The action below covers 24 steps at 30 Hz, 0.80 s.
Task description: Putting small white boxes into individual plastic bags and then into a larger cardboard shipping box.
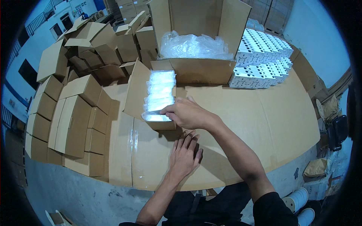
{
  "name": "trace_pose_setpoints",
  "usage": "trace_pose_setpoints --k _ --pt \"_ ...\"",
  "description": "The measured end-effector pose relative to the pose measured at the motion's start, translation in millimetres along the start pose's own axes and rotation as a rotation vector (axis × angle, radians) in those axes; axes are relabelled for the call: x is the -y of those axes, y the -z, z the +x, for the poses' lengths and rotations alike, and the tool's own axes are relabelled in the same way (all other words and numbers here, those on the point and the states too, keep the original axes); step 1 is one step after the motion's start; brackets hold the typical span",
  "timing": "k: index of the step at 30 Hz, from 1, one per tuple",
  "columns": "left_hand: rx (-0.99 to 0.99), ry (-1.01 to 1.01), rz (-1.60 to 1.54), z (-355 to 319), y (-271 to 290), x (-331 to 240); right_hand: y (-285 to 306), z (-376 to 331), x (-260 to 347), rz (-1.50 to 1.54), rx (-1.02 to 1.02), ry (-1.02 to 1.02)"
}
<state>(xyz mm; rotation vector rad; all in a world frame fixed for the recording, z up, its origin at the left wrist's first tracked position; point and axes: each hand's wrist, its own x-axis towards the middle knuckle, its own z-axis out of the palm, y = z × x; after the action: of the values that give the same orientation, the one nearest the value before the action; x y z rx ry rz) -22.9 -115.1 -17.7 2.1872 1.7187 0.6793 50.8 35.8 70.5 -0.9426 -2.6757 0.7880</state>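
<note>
An open narrow cardboard box (163,125) stands on the cardboard-covered table. Inside is a row of clear plastic-wrapped packets (161,87), shiny and pale. My right hand (186,113) reaches over its near right corner, fingers closed at the packet nearest me; the hand itself covers part of that grip. Just in front of the box, my left hand (184,153) lies on the table, fingers stretched out and holding nothing. Its fingertips are close to the box's near wall.
A large open carton (205,71) holding bunched clear plastic bags (196,47) stands behind the box. Stacked white patterned boxes (260,56) fill the far right. Closed brown cartons (71,124) pile up at left, with open ones (102,45) behind. Spools (296,199) sit on the floor at lower right.
</note>
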Motion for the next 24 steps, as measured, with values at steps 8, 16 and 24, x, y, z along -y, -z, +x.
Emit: trace_pose_setpoints --k 8,16,24 --pt "-0.086 -0.094 -0.042 4.3 0.3 -1.1 32.0 -71.8 -70.6 0.338 -0.312 -0.007" --pt "-0.01 -0.108 -0.007 22.0 -3.7 -16.4 95.4 -184.5 -167.8 0.108 -0.269 -0.325" --pt "-0.026 -0.127 -0.035 72.9 -27.2 -27.7 181.3 -262.4 -272.0 -0.1 -0.596 -0.416"
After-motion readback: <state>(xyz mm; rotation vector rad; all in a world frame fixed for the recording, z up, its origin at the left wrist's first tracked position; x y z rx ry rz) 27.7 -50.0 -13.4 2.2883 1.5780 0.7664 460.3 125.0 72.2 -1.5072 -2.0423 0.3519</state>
